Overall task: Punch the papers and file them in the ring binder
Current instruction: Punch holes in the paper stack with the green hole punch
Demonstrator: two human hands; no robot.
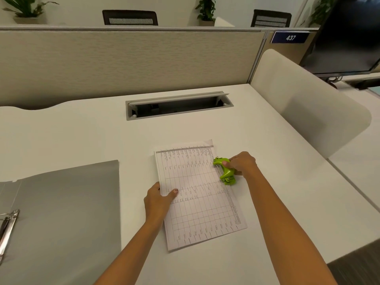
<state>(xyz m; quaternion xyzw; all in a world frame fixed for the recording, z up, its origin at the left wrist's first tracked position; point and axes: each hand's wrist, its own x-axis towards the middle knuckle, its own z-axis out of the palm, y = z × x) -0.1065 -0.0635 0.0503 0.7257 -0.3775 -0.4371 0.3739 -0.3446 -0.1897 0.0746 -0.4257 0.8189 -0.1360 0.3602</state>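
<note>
A small stack of printed table sheets [199, 200] lies on the white desk [82, 132] in front of me. My left hand [157, 199] pinches the stack's left edge, thumb on top and fingers hidden beneath. A green hole punch [225, 171] sits against the stack's right edge, near the far end. My right hand [242, 164] grips the punch from the right, thumb on its top. An open grey ring binder [67, 206] lies at the left, its metal rings [8, 227] at the frame's left edge.
An open cable tray [178, 105] is sunk into the desk behind the papers. A beige partition [123, 62] closes the back, a white rounded divider [304, 103] the right. A dark monitor [349, 38] stands on the neighbouring desk.
</note>
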